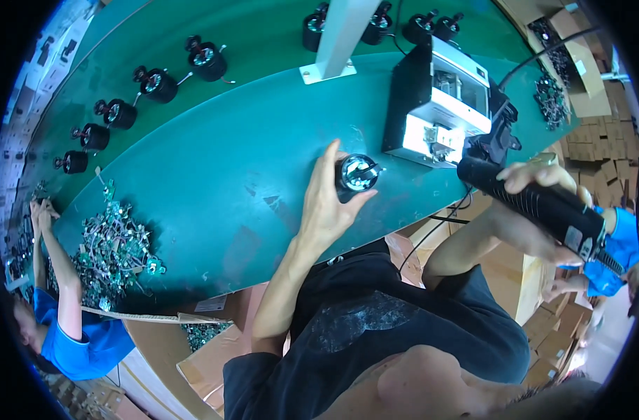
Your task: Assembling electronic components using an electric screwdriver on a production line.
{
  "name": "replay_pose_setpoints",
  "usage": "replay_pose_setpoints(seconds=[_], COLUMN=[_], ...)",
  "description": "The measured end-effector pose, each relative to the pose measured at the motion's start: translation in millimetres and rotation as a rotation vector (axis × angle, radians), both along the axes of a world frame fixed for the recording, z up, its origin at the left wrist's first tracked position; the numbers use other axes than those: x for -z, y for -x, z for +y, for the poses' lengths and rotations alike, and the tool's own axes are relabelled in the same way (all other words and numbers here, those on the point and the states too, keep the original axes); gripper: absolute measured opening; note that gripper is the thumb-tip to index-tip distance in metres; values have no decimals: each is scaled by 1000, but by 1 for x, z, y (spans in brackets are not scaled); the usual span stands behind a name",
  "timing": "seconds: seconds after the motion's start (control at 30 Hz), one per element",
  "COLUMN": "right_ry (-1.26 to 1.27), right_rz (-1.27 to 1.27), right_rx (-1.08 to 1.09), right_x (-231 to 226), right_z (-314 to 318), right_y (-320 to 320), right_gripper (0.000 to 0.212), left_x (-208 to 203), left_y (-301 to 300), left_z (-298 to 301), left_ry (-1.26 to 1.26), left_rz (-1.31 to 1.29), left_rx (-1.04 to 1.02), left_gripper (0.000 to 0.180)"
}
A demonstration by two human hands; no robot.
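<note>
My left hand [324,203] is closed around a black cylindrical housing [358,173], which it holds at the green bench top. Shiny parts and a dark piece sticking out show in the housing's open top. My right hand [547,183] grips a black power screwdriver [526,199], raised at the right and tilted. Its front end points toward a black and white screw feeder [438,105] with a brightly lit opening. The driver's tip cannot be made out against the dark parts beside the feeder.
Similar black housings [156,84] stand along the green belt beyond the bench. A heap of wired circuit boards [116,245] lies at the left, near a co-worker's blue sleeve [81,346]. A metal post [337,49] rises at the back. Cardboard boxes [172,357] surround the bench.
</note>
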State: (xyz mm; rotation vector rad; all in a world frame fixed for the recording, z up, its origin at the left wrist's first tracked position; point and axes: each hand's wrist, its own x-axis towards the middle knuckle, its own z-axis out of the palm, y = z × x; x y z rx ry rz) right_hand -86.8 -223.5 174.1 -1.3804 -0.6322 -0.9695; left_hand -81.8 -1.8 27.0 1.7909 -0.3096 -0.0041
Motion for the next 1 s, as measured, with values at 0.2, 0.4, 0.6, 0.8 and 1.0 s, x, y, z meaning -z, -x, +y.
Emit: replay_pose_setpoints(seconds=[0.2,0.4,0.6,0.8,1.0], right_ry=[11,-67,-124,-219,-112], right_rz=[31,223,117,128,165], right_rx=[22,-128,-251,-275,-250], right_x=[18,20,22,29,37], right_z=[-20,-14,17,31,39], right_y=[-17,-6,-3,-10,-26], right_gripper=[84,90,74,71,86], left_x=[-2,5,11,9,10], left_y=[5,13,16,16,14], left_z=[3,-1,-3,-4,-3], left_ry=[-49,7,15,9,37], left_rz=[22,36,-34,-55,-80], left_rx=[134,109,100,102,74], left_gripper=[68,71,73,73,70])
